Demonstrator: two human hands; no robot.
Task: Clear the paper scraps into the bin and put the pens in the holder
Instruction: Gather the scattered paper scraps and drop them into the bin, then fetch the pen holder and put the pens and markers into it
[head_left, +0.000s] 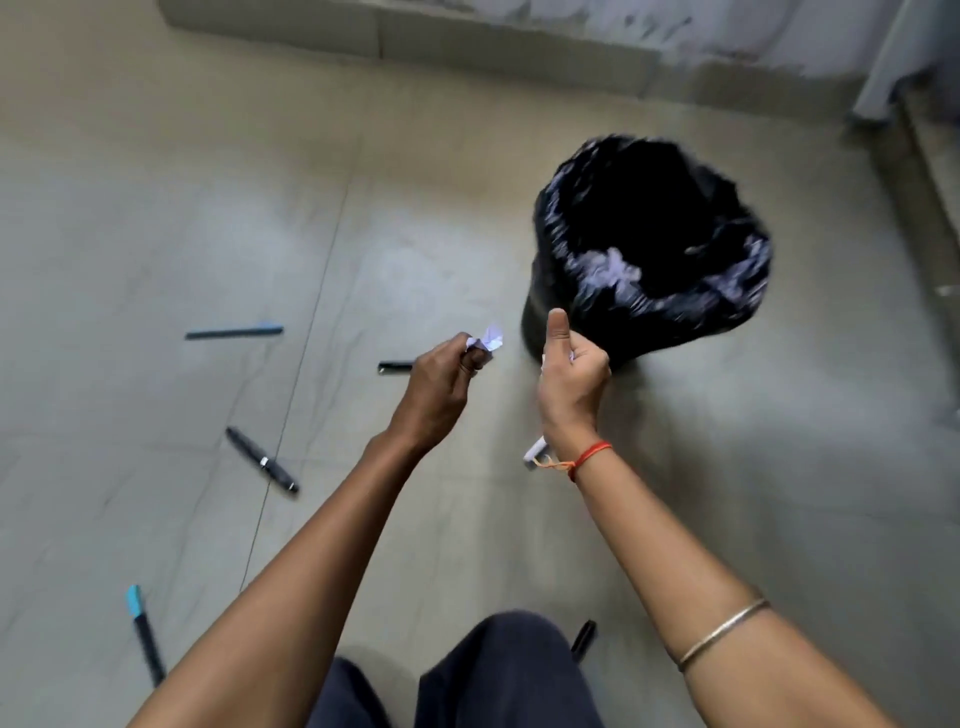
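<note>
My left hand (441, 384) pinches a crumpled white paper scrap (487, 340), held just left of the bin. My right hand (571, 374) is a closed fist with the thumb up, right against the bin's near side; slivers of white paper show between its fingers. The bin (550, 332) is round with a black plastic liner and has crumpled paper (618, 267) inside. Several pens lie on the floor: a blue pen (234, 332), a short black pen (395, 367), a black pen (262, 460), a blue-capped pen (143, 631) and another black pen (584, 636). No pen holder is in view.
A small white piece (535, 451) shows on the tiled floor, partly hidden by my right wrist. My knees in dark trousers (493, 675) fill the bottom edge. A wall base (467, 41) runs along the top and a step edge (930, 171) at the right.
</note>
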